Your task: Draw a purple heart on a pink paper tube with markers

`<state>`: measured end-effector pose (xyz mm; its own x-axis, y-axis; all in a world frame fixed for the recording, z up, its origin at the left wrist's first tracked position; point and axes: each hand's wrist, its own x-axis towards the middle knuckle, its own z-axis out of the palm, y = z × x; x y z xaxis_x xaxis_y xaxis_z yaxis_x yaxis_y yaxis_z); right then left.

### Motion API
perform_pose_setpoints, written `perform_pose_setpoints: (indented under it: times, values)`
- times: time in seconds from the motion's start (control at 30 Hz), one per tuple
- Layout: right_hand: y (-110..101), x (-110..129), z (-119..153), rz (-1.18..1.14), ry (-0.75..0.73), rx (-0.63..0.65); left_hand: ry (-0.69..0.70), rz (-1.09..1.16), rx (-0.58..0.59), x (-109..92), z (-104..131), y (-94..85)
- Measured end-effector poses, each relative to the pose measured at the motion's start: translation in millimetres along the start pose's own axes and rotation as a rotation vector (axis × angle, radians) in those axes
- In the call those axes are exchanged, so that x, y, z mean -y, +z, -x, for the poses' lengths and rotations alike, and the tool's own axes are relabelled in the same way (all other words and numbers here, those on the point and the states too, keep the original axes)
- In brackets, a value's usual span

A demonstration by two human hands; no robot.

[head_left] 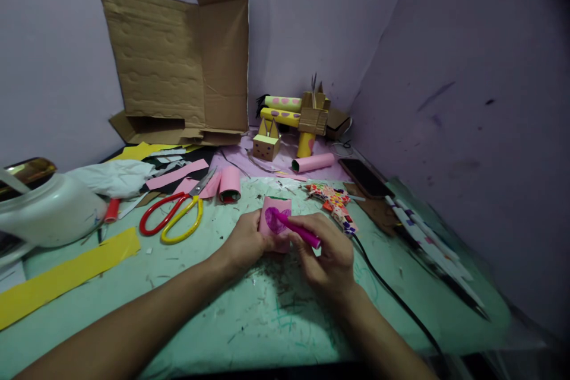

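My left hand (246, 237) is closed around a small pink paper-covered tube (281, 242), holding it upright just over the table. A purple heart, filled with scribbled strokes, shows on the tube's near face. Between the fingers of my right hand (327, 249) is a magenta marker (305, 231), its tip touching the heart. The lower part of the tube is partly hidden by my fingers. Behind it to the left lies another pink tube (230, 183), next to scissors (180, 208) with one red and one yellow handle.
A glue gun (333, 205) wrapped in patterned covering lies to the right, its black cable crossing the table. Behind it are a phone (366, 178) and a pink roll (313, 162). Cardboard animal figures (307, 119) stand at the back. A white pot (53, 208) and yellow strip (66, 273) lie left.
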<state>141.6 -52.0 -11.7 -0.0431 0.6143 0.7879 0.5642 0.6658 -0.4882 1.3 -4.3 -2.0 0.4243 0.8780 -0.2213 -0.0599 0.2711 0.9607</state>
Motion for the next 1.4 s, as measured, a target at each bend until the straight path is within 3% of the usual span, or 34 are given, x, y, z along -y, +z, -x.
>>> perform_pose_setpoints:
  times: [0.73, 0.8, 0.93, 1.03, 1.17, 1.4]
  values:
    - [-0.5, 1.9, 2.5, 0.017, -0.031, -0.003, 0.008, 0.023, -0.028, 2.8, -0.8, -1.4]
    - [-1.3, 1.2, 4.7, -0.036, 0.077, -0.061, 0.015, 0.055, -0.032, 4.7, -1.3, -2.5]
    - [-5.5, -2.6, 6.2, -0.257, 0.52, -0.241, -0.03, 0.128, -0.04, 5.9, -1.7, -2.6]
    - [-9.0, -6.0, 5.4, -0.443, 0.721, -0.254, -0.067, 0.143, -0.05, 3.9, -1.0, -1.8]
    - [-11.1, -7.3, 5.4, -0.484, 0.755, -0.239, -0.093, 0.151, -0.077, 0.5, 0.2, -1.2]
    - [-7.4, -4.8, 7.5, -0.322, 0.615, -0.177, -0.089, 0.136, -0.087, -1.0, 1.1, -1.8]
